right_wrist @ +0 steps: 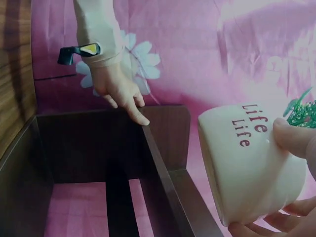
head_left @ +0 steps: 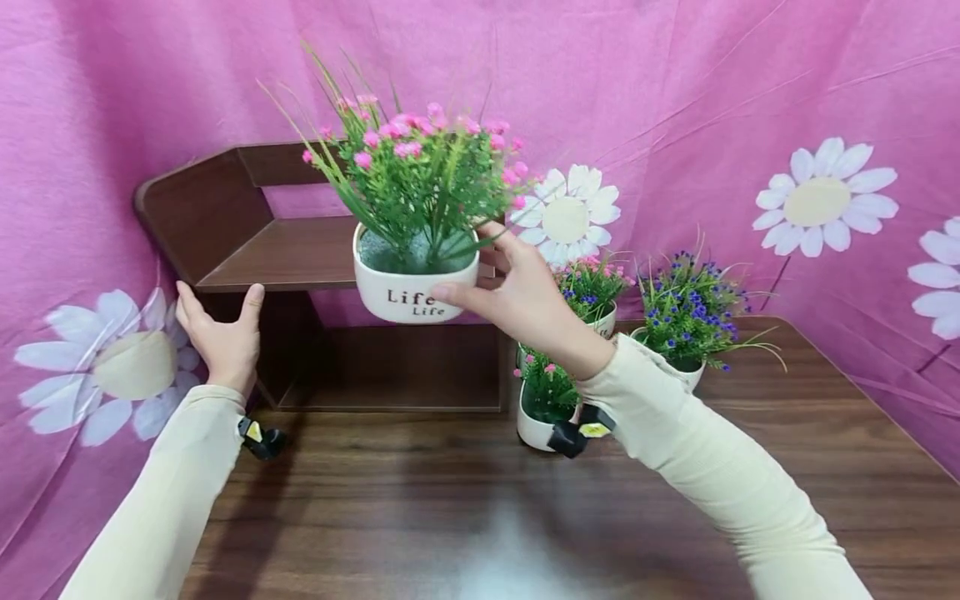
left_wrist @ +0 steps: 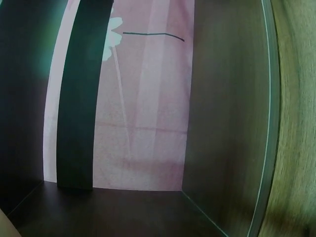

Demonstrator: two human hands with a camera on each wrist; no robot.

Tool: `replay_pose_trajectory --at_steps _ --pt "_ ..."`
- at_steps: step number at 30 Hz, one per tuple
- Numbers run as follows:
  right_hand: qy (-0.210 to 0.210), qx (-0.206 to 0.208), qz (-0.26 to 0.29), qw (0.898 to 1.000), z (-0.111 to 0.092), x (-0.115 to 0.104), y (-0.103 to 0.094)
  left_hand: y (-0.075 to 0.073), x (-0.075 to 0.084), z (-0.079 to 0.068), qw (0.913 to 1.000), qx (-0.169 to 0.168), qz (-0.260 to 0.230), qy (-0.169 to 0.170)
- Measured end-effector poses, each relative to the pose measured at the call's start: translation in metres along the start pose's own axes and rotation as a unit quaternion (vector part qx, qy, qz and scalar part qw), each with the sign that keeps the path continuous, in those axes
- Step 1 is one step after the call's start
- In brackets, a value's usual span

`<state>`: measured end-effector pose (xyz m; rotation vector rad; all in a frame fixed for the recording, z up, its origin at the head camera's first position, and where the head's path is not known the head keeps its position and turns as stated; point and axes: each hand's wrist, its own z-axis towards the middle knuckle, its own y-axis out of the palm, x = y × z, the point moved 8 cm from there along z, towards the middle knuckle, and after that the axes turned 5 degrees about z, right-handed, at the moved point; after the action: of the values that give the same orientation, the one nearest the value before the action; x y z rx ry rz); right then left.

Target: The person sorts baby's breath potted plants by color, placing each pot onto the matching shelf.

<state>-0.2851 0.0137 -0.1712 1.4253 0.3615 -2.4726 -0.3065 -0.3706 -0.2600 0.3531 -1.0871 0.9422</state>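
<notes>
My right hand (head_left: 525,300) grips a white oval flowerpot (head_left: 416,292) marked "Life Life", its thumb on the front and the fingers around the side. Pink artificial flowers and long green blades (head_left: 420,167) rise from the pot, which is held up in front of the brown wooden shelf (head_left: 273,250). In the right wrist view the pot (right_wrist: 252,173) appears sideways. At the shelf's left side, my left hand (head_left: 221,342) touches the panel with fairly straight fingers, thumb by the front edge. The left wrist view looks into the shelf's lower compartment (left_wrist: 227,118).
Right of the shelf stand a pot with blue flowers (head_left: 690,312), a pot with pink and blue flowers (head_left: 596,292) and a small pink-flowered pot (head_left: 536,429), partly behind my right arm. All are on the wooden table (head_left: 420,517). A pink flowered curtain (head_left: 697,83) hangs behind.
</notes>
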Motion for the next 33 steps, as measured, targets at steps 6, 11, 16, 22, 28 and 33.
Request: replay_pose_trajectory --at_steps 6,11,16,22,28,33 --pt "-0.011 0.018 0.008 1.0 0.032 0.002 0.013 -0.002 0.001 0.0 1.0 0.002 0.003 -0.006" --pt "-0.014 0.041 -0.011 0.999 0.058 0.004 0.017 -0.003 0.002 0.0 1.0 0.003 0.006 -0.005" --pt "0.018 0.081 -0.087 0.993 0.078 0.015 0.017 -0.003 0.002 0.0 1.0 0.001 -0.003 -0.005" --pt "0.056 0.103 -0.118 0.986 0.091 0.033 0.02 -0.001 0.002 -0.001 1.0 0.001 -0.009 -0.004" --pt "0.069 0.116 -0.121 0.983 0.095 0.047 0.02 -0.001 0.003 -0.002 1.0 0.003 -0.007 -0.004" --pt "0.065 0.127 -0.153 0.978 0.095 0.054 0.02 0.0 0.003 -0.003 1.0 0.005 -0.005 -0.002"
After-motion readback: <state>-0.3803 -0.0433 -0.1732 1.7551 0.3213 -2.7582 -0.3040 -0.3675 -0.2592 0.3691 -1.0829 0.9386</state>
